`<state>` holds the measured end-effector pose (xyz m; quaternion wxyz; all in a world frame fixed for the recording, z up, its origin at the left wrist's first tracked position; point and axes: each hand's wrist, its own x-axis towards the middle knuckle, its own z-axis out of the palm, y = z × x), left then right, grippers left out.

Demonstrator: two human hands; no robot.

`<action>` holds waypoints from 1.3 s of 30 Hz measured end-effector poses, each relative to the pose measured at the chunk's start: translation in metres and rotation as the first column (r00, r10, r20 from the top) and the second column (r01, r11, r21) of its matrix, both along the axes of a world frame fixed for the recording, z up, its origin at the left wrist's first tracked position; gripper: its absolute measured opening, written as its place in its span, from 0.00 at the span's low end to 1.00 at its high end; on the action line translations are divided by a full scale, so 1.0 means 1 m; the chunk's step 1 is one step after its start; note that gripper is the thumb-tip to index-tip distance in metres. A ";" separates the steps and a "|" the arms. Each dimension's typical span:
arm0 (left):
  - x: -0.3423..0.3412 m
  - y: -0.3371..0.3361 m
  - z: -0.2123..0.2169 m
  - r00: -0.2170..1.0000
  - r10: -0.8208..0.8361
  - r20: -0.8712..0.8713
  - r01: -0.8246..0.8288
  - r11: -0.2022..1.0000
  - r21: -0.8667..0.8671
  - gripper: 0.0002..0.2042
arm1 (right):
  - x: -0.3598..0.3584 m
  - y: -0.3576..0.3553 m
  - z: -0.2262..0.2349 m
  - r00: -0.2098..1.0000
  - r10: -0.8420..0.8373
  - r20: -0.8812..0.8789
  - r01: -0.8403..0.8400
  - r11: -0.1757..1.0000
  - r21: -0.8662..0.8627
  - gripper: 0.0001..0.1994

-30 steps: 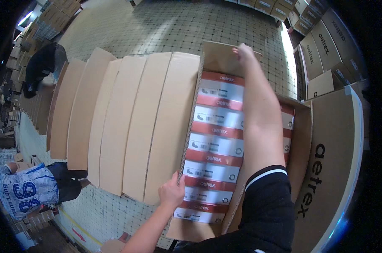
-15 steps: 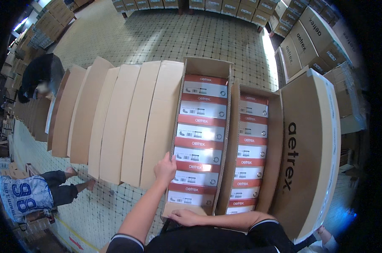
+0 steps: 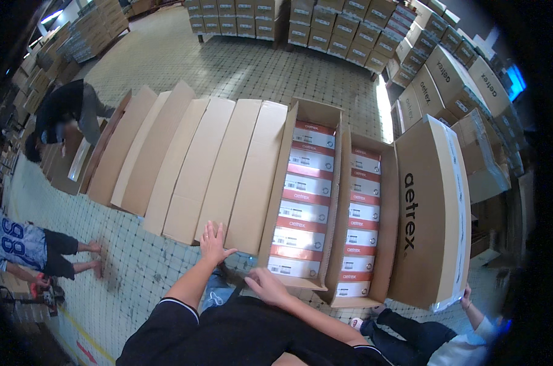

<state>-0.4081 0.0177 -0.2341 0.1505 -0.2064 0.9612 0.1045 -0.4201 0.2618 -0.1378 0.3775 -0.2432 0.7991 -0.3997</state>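
Note:
My left hand [image 3: 214, 244] is open, fingers spread, at the near ends of a row of long brown cartons [image 3: 247, 183] with their top flaps folded over. Just right of that row stands a long open carton [image 3: 313, 111], holding a single column of white and red shoe boxes [image 3: 302, 210]. My right hand [image 3: 268, 285] is at this carton's near left corner, its fingers bent against the edge. A second open carton [image 3: 385, 244] with similar shoe boxes stands beside it on the right.
A big printed carton [image 3: 432, 213] stands at the right, with a person's hand [image 3: 466, 299] at its near corner. Another person [image 3: 66, 116] bends over cartons at far left; a third [image 3: 26, 244] stands at left. Stacked cartons [image 3: 343, 27] line the back.
My left hand has left the open carton's left edge and moved left, fingers spreading. The view has shifted. The bending person's arms have moved over the cartons at far left.

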 end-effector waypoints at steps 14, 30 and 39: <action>0.036 -0.121 -0.023 0.961 -0.085 -0.263 0.178 0.918 0.353 0.41 | -0.023 -0.162 -0.098 0.737 0.197 -0.647 0.198 0.852 0.485 0.49; 0.046 -0.151 0.005 0.958 0.068 -0.279 0.096 0.841 0.533 0.15 | 0.011 -0.121 -0.087 0.542 -0.611 -0.577 0.790 0.604 0.102 0.23; 0.044 -0.146 0.010 0.982 -0.106 -0.154 0.147 0.947 0.284 0.21 | -0.004 -0.095 -0.093 0.821 -0.284 -0.495 0.523 0.720 0.455 0.13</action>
